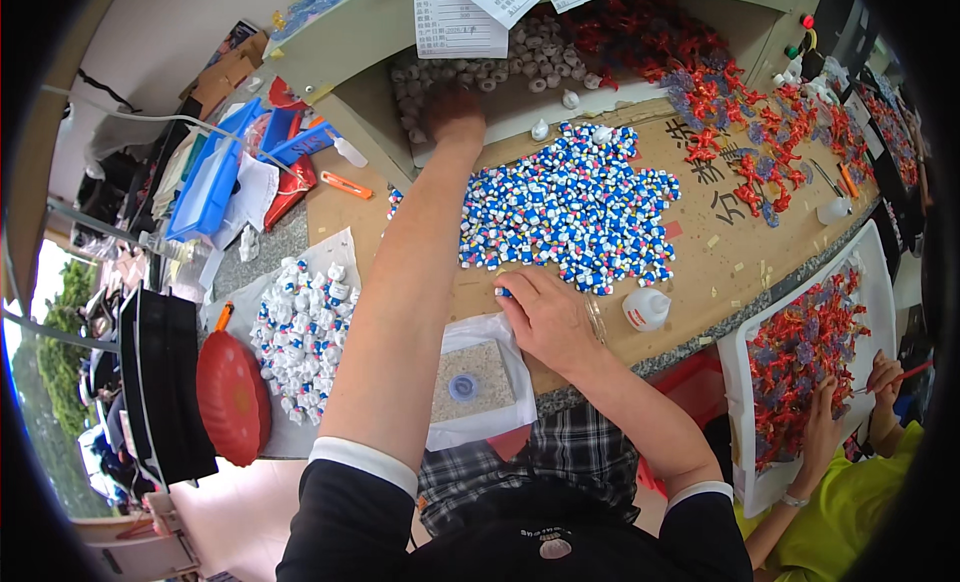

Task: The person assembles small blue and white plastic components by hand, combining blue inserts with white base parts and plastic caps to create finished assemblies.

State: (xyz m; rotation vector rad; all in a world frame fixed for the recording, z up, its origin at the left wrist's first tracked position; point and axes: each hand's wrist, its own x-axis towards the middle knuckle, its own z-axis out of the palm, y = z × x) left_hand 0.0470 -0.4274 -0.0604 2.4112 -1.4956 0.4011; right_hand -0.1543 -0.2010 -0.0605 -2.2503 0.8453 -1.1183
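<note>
My left hand (455, 114) reaches into the grey cabinet-like housing (360, 132), among small white hollow pieces (540, 57). Shade and the hand itself hide its fingers. My right hand (552, 320) rests on the table at the near edge of a wide pile of small blue-and-white figure parts (570, 207). Its thumb and fingertips pinch one small blue-and-white figure part (502, 293). A white squeeze bottle (646, 309) stands right of that hand. Left of it, close to me, a small blue round cup (462, 387) sits on a pale speckled pad.
White-and-blue figures (300, 332) lie on paper at left, beside a red scalloped tray (233, 397). An orange cutter (347, 186) lies near blue bins (215, 182). Red figures (750, 132) spread at right. A person in yellow (860, 522) works over a white tray (745, 412).
</note>
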